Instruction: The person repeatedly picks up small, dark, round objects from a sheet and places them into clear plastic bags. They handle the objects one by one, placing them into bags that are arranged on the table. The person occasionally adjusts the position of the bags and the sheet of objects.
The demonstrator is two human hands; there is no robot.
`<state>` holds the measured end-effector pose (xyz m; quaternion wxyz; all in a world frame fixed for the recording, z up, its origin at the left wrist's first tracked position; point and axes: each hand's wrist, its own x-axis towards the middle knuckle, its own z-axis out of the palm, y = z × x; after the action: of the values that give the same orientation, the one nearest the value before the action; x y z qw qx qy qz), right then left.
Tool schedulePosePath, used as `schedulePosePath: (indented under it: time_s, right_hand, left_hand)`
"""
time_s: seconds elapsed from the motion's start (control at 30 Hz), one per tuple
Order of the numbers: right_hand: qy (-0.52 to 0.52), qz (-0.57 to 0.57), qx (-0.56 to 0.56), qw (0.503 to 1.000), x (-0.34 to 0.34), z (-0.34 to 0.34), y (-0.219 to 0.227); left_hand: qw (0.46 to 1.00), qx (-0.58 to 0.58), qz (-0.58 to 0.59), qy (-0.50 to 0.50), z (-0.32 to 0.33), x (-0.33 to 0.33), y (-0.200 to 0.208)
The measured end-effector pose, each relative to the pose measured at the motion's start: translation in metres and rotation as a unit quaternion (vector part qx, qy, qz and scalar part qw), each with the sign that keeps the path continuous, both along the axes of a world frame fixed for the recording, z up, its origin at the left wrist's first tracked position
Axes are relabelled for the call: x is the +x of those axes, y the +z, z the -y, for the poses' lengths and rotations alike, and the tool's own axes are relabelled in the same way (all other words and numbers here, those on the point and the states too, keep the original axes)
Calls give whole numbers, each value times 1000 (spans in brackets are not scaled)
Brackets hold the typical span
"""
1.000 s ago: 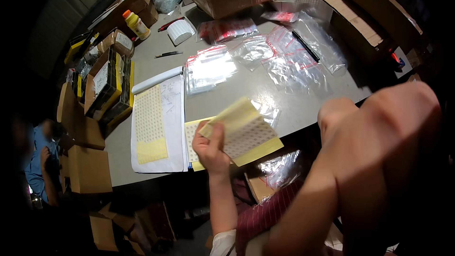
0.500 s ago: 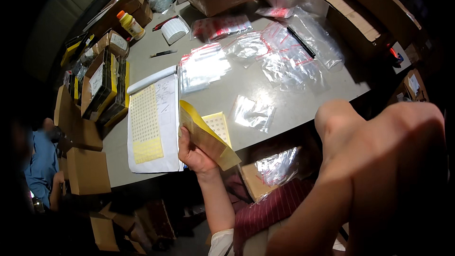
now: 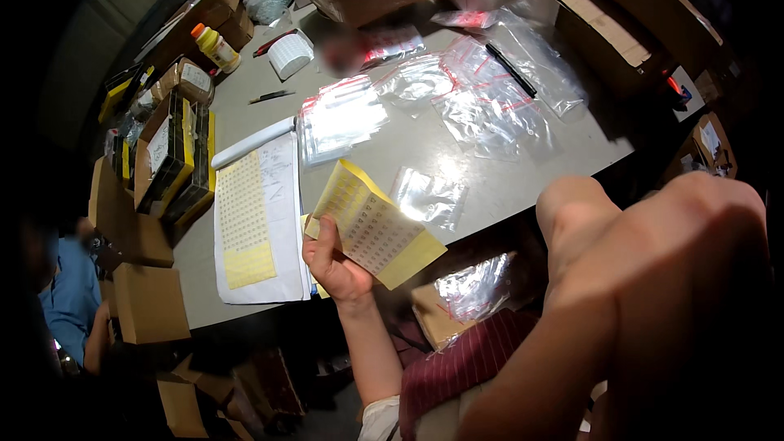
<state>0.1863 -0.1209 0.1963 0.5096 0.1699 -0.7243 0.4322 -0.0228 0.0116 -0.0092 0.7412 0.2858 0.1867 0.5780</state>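
Fingers clamped, the left hand (image 3: 340, 274) has a yellow label sheet (image 3: 380, 230): one end bare, rows remaining; right fingers can't be told.

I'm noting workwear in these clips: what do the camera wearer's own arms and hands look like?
The left hand is ungloved, its forearm bare, without a visible watch, up to a white sleeve. The right arm, large in view, shows no sleeve; its hand is hard to make out. Maroon cloth with thin pale stripes shows between the arms.
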Motion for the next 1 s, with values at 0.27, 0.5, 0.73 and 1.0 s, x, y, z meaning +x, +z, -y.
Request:
schedulePosePath:
  time_s: [0.27,0.5,0.73,1.0]
  right_hand:
    - [-6,13,-1,1000,-3,2,4]
    - [5,18,3,1000,-5,-2,4]
    - [31,3,-2,1000,-10,-8,-4]
    - [27,16,-13,999,-10,-15,-1]
  left_hand:
    - [999,-15,-32,-4,2,6,10]
    - [956,21,214,-198,-24,-18,-7]
    - [863,39,400,-305,-26,-13,-17]
    - [869,47,398,-291,-27,-12,-18]
